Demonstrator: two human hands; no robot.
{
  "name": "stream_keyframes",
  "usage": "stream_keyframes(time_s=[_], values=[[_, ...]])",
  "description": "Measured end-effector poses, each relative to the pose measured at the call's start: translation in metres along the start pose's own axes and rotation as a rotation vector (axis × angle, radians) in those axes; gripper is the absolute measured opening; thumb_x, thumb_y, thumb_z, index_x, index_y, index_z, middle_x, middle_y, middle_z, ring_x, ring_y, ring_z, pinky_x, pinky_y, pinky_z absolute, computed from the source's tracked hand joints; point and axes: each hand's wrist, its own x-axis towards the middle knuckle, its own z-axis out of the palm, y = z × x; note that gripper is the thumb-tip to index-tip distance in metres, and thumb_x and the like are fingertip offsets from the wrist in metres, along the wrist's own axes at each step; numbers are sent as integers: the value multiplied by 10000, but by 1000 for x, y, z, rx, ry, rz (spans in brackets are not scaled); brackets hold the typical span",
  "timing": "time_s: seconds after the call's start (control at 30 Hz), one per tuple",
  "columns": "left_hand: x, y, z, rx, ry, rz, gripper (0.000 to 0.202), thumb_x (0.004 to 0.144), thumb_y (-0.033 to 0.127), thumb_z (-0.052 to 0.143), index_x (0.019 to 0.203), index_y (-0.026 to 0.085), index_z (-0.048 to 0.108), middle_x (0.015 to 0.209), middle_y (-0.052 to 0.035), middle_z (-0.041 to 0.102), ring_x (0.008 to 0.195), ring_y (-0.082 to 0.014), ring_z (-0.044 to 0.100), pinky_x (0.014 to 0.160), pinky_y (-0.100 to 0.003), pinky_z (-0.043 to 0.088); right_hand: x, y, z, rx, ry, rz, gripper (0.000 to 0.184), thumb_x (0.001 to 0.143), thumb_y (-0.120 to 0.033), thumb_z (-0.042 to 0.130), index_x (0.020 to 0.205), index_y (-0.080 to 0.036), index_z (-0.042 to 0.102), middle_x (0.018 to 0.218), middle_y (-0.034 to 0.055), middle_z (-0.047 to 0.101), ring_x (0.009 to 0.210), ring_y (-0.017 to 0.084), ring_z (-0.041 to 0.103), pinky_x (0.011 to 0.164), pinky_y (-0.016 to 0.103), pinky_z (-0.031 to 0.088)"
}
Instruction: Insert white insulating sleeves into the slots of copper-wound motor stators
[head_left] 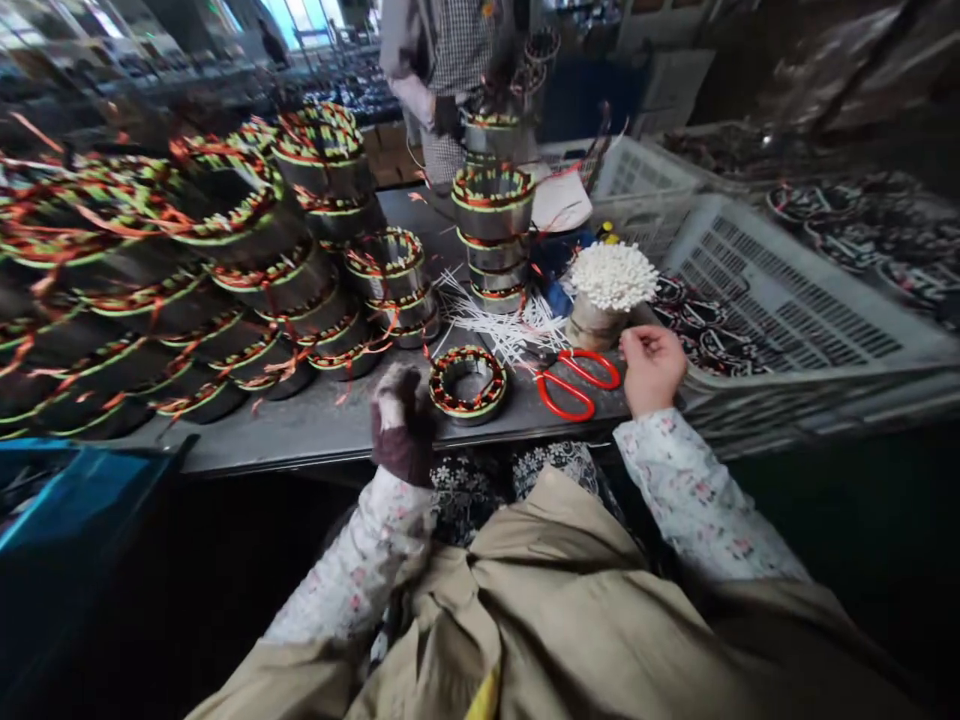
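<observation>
A single stator ring (468,384) with orange-and-black windings and a yellow-green rim lies flat near the table's front edge. Just left of it is my left hand (401,410), in a dark fingerless glove; its fingers are curled but blurred. My bare right hand (654,365) is closed in a pinch beside a container (596,325) packed with thin white sticks (613,275). Whatever the pinch holds, if anything, is too small to make out. Red-handled scissors (577,383) lie between the ring and my right hand. Loose white sticks (510,325) are scattered behind the ring.
Stacked stators (247,280) crowd the left side of the table (330,430); another stack (493,230) stands behind the ring. At right is a grey plastic crate (795,290) with wound parts inside. A blue bin (67,510) is at lower left. Across the table stands another person (457,60).
</observation>
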Motion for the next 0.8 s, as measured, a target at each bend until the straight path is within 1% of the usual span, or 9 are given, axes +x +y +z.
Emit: stream_keyframes(time_s=[0.13, 0.2, 0.27, 0.3, 0.37, 0.43, 0.53, 0.63, 0.8], values=[[-51, 0, -24, 132, 18, 291, 219, 974, 384, 591, 1165, 299, 655, 1135, -11, 709, 1085, -207, 690, 1014, -438, 572, 26, 6, 11, -7, 10, -76, 235, 737, -349, 699, 849, -170, 594, 738, 10, 588, 631, 126, 541, 619, 277, 491], [-61, 11, -29, 197, -246, 650, 185, 897, 277, 700, 1077, 311, 668, 1071, 15, 713, 1043, -167, 703, 1061, -403, 555, 36, 9, 14, -69, -1, -107, 153, 767, -265, 680, 850, -159, 608, 761, 11, 595, 632, 114, 539, 651, 280, 499], [-52, 28, -25, 338, -547, 1031, 323, 857, 234, 745, 1152, 337, 661, 1139, 11, 724, 1123, -163, 696, 1140, -391, 508, 40, 7, 11, -119, -1, -158, 117, 798, -241, 673, 832, -149, 610, 810, 33, 609, 633, 100, 546, 657, 278, 504], [-42, 36, -21, 447, -608, 1121, 383, 859, 249, 753, 1218, 335, 651, 1208, -8, 719, 1208, -178, 667, 1191, -405, 460, 38, 3, 8, -131, -5, -171, 124, 820, -250, 670, 832, -148, 600, 841, 50, 618, 625, 91, 549, 630, 266, 498], [-14, 47, -12, 682, -482, 1005, 429, 879, 361, 745, 1284, 260, 649, 1352, -75, 671, 1387, -256, 548, 1272, -497, 329, 28, -13, -1, -96, -22, -186, 151, 876, -290, 644, 879, -159, 569, 927, 98, 645, 603, 77, 571, 547, 234, 468], [14, 48, -4, 760, -618, 853, 349, 928, 425, 683, 1204, 213, 703, 1267, -76, 721, 1334, -274, 593, 1284, -545, 276, 12, -33, -12, 9, -53, -220, 162, 932, -322, 603, 947, -174, 541, 998, 134, 675, 631, 90, 637, 514, 219, 467], [33, 37, 2, 659, -851, 715, 261, 947, 416, 671, 1102, 222, 751, 1106, -32, 776, 1161, -215, 691, 1189, -443, 427, -6, -53, -19, 194, -72, -388, 166, 926, -307, 658, 944, -167, 571, 928, 92, 712, 751, 147, 723, 607, 257, 575], [24, 28, 10, 643, -773, 662, 260, 937, 388, 694, 1099, 191, 746, 1118, -46, 775, 1141, -211, 698, 1109, -413, 491, -3, -41, -10, 299, 3, -519, 142, 884, -239, 696, 893, -145, 591, 852, 51, 717, 715, 141, 726, 616, 250, 604], [1, 28, 25, 708, -580, 741, 258, 962, 397, 640, 1080, 181, 720, 1106, -56, 769, 1073, -222, 708, 1000, -429, 549, 22, -30, 1, 278, 42, -479, 70, 892, -123, 613, 903, -141, 547, 798, 61, 705, 583, 108, 679, 493, 178, 532]])
